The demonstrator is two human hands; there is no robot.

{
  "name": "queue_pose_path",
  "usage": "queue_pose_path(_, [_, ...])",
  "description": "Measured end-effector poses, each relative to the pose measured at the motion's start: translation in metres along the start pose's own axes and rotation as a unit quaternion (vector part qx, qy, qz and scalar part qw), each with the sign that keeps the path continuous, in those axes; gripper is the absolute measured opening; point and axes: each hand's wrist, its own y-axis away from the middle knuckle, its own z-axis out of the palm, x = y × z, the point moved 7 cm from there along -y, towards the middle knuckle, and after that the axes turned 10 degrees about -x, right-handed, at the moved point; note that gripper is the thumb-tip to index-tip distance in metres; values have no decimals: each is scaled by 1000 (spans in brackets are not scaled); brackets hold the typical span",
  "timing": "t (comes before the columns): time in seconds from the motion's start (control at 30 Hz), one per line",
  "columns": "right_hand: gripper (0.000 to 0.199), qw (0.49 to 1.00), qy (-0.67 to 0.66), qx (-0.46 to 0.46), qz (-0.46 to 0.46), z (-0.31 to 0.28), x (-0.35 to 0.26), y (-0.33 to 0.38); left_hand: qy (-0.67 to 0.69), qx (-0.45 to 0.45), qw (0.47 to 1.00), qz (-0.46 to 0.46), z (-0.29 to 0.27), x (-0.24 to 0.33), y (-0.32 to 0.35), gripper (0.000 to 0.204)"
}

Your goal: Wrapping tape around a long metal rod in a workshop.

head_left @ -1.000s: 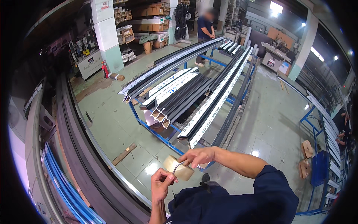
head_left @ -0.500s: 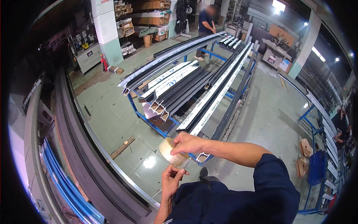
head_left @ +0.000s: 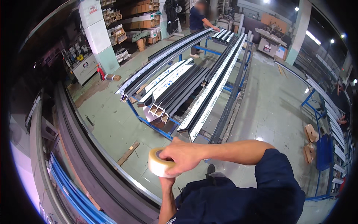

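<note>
— What is the right hand [head_left: 181, 155] doing?

— It is closed over a pale, translucent roll of wide packing tape [head_left: 159, 164], fingers wrapped across the roll's upper rim and thumb toward the core. The roll sits tilted, its open centre facing up toward the person, just in front of the dark blue work shirt [head_left: 238, 198].

— And the left hand [head_left: 166, 182]?

— It comes up directly beneath the right hand, touching the underside of the roll. Most of it is hidden by the roll and the other hand, so I cannot tell whether its fingers are closed or spread. I'd judge that it steadies the roll from below while the right hand grips it from above.

— How does the tape look?

— A thick, creamy white ring, slightly glossy, with a darker core. No loose end of tape shows.

— What lies beyond the hands?

— Well ahead of them, a blue steel rack [head_left: 156, 125] carries long aluminium profiles [head_left: 209, 93], some black, some wrapped in white film, lying lengthwise. To the left of the hands a long dark curved profile [head_left: 93, 168] runs past over the green floor [head_left: 112, 123], where a wooden offcut [head_left: 128, 153] lies. At the rack's far end another person [head_left: 197, 22] stands.
</note>
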Motion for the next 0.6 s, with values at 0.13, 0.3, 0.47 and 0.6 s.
queue_pose_path(0.13, [43,991,-99,50,-69,-1,16,26,67,21,997,19,-36,38,-21,25])
queue_pose_path(0.3, [47,998,-66,-8,10,11,56,22,166,-8,986,-21,-43,48,-25,12])
queue_pose_path(0.47, [52,995,-33,-92,3,13,83,34,164,-54,984,-49,-28,55,-21,17])
queue_pose_path(0.6, [50,996,-4,-51,-74,21,113,34,184,-102,976,-57,-8,63,-17,15])
